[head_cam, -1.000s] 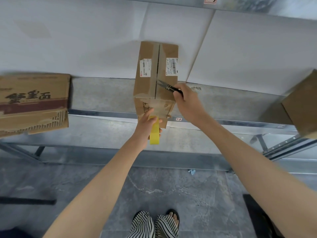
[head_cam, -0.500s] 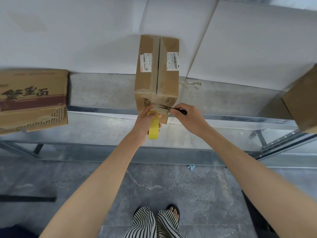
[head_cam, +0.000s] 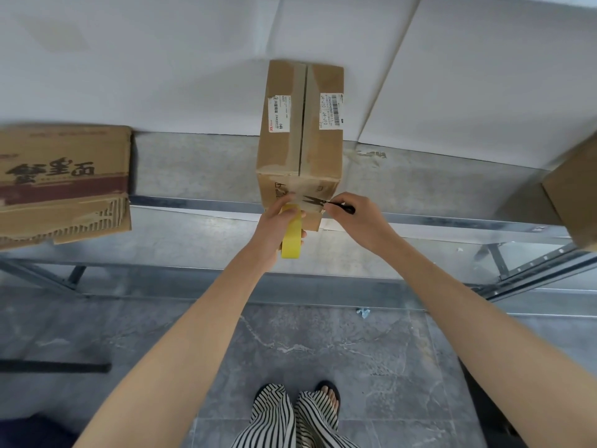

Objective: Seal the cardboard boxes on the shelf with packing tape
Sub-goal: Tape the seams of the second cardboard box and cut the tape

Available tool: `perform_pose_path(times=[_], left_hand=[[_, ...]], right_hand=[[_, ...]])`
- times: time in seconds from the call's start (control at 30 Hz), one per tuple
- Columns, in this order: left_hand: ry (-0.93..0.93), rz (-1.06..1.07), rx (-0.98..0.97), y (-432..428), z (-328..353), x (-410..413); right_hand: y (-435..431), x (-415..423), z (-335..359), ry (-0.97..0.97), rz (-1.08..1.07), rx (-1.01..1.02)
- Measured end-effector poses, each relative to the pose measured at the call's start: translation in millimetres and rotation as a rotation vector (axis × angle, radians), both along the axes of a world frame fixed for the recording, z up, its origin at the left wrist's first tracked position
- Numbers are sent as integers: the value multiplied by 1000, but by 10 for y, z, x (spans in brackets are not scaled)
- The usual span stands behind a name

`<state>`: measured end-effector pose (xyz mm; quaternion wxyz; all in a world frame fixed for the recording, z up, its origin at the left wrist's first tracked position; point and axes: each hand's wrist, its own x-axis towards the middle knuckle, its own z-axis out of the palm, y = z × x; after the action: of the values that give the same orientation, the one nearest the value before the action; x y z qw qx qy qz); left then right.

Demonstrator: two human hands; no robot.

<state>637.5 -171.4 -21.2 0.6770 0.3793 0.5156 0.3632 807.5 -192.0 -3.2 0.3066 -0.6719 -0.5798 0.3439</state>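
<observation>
The cardboard box (head_cam: 300, 150) I am sealing stands just beyond both my hands, on the shelf (head_cam: 200, 169), with its near end at the shelf's front edge. A paler strip runs along its top seam, and a printed label sits on each top flap. My left hand (head_cam: 274, 227) is curled round the yellow tape roll (head_cam: 291, 234), gripping it on edge against the lower part of the box's near face, thumb up at the cardboard. My right hand (head_cam: 355, 221), just beside the left, pinches a small pair of black snips (head_cam: 315, 202); their blades are spread in a V and point across toward my left fingers, right over the near face above the roll. Whether the blades touch the tape I cannot tell.

Well off beyond my left hand lies a torn printed carton (head_cam: 64, 182) on the same shelf. Well off beyond my right hand the corner of another box (head_cam: 575, 189) shows. White wall panels (head_cam: 161, 59) stand behind the shelf, and grey floor tiles (head_cam: 323, 344) lie below my arms.
</observation>
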Motion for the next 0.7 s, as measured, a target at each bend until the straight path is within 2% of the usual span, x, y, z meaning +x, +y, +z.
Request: perform_pose_path(times=[0.2,0.7], left_hand=[[-15,14,-10,22,9,19],[27,-1,-20,111,8,56]], right_hand=[[95,-106,24,-6,42,59],[164,-35,-37,18,72,64]])
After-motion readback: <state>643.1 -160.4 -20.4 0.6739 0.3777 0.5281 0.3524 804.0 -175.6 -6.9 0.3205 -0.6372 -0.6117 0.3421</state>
